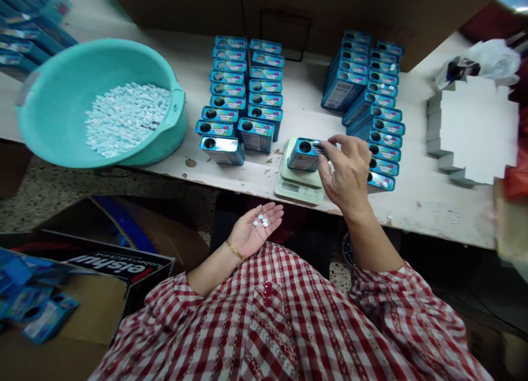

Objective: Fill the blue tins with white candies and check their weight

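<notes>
My left hand (251,232) is palm up with its fingers stretched out, a gold bracelet at the wrist. Several small white candies (264,223) lie loose on that palm. Thumb and fingertips of my right hand (348,172) close on the right end of a blue candy tin (303,160). The tin stands upright on a pale green kitchen scale (299,193), the round hole in its top uncovered. The scale's display is too small to read. My right fingers cover part of the tin's top.
A turquoise basin (173,133) with many white candies stands at left. Rows of blue tins (223,150) lie left of the scale, more tins (381,180) to its right. White cartons (474,128) are far right. Below left is an open cardboard box (94,298) with blue packs.
</notes>
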Tool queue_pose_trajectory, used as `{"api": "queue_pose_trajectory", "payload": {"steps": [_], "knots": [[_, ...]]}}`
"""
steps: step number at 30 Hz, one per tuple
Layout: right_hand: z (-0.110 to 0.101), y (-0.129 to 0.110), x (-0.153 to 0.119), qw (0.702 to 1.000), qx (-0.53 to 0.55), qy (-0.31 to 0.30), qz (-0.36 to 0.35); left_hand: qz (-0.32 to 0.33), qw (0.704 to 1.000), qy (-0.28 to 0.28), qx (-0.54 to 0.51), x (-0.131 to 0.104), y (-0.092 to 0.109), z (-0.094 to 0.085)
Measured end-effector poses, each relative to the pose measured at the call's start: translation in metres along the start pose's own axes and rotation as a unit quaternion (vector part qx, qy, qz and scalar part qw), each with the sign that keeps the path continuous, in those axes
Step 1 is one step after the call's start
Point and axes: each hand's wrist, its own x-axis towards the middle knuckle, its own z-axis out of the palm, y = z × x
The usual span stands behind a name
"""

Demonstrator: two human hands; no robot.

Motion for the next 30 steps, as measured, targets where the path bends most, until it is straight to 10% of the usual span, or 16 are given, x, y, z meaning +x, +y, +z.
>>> {"api": "queue_pose_trajectory", "payload": {"steps": [11,30], "knots": [[-0.013,0.026,-0.005,0.995,0.054,0.081,0.033,0.004,1.000,0.014,-0.008,0.001,0.005,-0.007],[0.014,0.029,0.012,0.988,0.139,-0.062,-0.036,0.031,0.998,0.050,-0.022,-0.002,0.016,-0.028]]}}
